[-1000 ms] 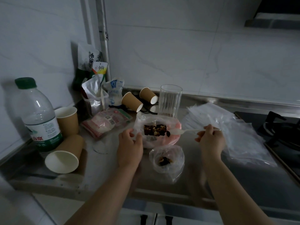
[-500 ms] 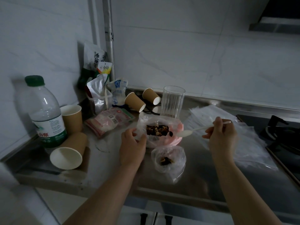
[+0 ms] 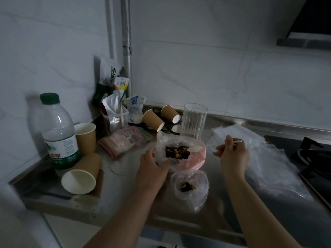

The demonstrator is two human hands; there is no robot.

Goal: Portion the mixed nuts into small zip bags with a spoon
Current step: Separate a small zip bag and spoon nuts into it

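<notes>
Spoon (image 3: 197,149) brought back from beside pink bag (image 3: 195,158); bowl now over nuts (image 3: 176,152). Handle pinched by right hand (image 3: 232,154); bag rim gripped by left hand (image 3: 152,169). Next scoop judged imminent. Small bag (image 3: 189,187) on table (image 3: 125,185), barely filled.

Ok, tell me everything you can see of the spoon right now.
The spoon is white, thin and looks like plastic. The right hand pinches its handle near the far end, holding it nearly level. Its bowl lies at the right rim of the big bag of mixed nuts, just beside the nuts. Whether the bowl holds any nuts I cannot tell.
</notes>
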